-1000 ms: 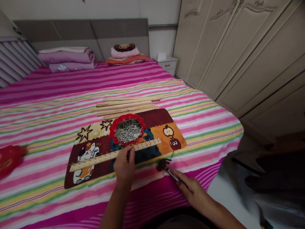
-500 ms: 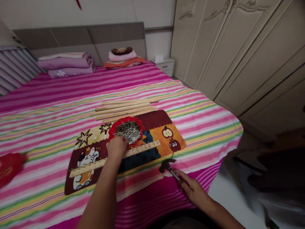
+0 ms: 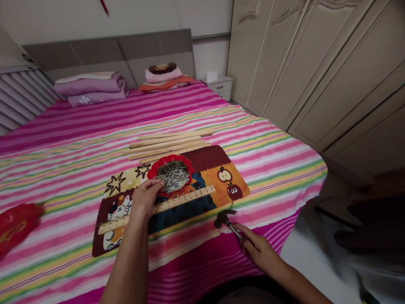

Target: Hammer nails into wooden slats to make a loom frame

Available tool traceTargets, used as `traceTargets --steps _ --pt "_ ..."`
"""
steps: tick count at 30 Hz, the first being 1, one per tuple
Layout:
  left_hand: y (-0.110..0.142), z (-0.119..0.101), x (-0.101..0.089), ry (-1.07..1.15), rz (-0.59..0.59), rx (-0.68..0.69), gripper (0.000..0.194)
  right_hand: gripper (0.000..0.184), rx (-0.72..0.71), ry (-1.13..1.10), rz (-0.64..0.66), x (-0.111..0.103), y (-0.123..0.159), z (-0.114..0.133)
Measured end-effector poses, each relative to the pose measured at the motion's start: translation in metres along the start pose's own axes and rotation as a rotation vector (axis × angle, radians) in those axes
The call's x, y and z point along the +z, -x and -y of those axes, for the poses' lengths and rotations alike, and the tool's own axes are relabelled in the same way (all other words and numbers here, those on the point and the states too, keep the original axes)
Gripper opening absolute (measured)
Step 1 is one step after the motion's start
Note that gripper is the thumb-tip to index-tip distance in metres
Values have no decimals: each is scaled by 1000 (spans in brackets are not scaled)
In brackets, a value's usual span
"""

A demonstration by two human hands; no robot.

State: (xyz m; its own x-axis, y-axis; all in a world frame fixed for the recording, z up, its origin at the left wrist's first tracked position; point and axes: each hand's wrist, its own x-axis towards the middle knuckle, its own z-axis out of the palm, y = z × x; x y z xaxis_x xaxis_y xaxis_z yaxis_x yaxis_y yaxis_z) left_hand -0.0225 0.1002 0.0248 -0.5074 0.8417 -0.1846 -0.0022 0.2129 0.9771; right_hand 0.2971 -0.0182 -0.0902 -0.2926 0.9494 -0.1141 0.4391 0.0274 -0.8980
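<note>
My left hand (image 3: pixel 146 195) is closed in a pinch at the left front rim of a red scalloped bowl (image 3: pixel 153 169). Whatever its fingertips hold is too small to make out. A heap of loose metal nails (image 3: pixel 175 176) fills the bowl. Below the bowl lies a long wooden strip (image 3: pixel 183 199) with nails standing in a row along it; my left wrist and forearm cover part of it. My right hand (image 3: pixel 261 250) grips the handle of a claw hammer (image 3: pixel 225 218), whose dark head hangs over the near edge of the patterned mat (image 3: pixel 202 207).
Several wooden strips (image 3: pixel 167 143) lie side by side behind the mat. A red packet (image 3: pixel 19 223) is at the left on the striped bed cover (image 3: pixel 278 169). Folded bedding (image 3: pixel 91 88) sits at the headboard. A wardrobe (image 3: pixel 303 63) stands to the right.
My left hand has drawn back slightly to the left from among the nails to the bowl's rim. The right hand still holds the hammer in nearly the same place.
</note>
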Motion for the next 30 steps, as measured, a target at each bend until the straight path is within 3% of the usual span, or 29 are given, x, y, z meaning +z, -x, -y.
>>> traceTargets --steps 3,7,11,17,26,30 --pt "11 -3 -2 78 -43 -38 39 51 -12 5 -13 1 1 -2" --pt "22 -3 -8 103 -56 7 42 49 -27 6 -21 1 2 -3" --pt "32 -10 -12 94 6 21 37 48 -29 3 -18 1 2 -3" --pt "47 -20 -13 66 104 76 52 49 -38 10 -16 0 2 -2" --pt "62 25 -14 -39 75 40 39 47 -23 22 -22 1 2 -4" --pt "62 43 -5 28 12 7 39 46 -16 18 -20 1 2 -3"
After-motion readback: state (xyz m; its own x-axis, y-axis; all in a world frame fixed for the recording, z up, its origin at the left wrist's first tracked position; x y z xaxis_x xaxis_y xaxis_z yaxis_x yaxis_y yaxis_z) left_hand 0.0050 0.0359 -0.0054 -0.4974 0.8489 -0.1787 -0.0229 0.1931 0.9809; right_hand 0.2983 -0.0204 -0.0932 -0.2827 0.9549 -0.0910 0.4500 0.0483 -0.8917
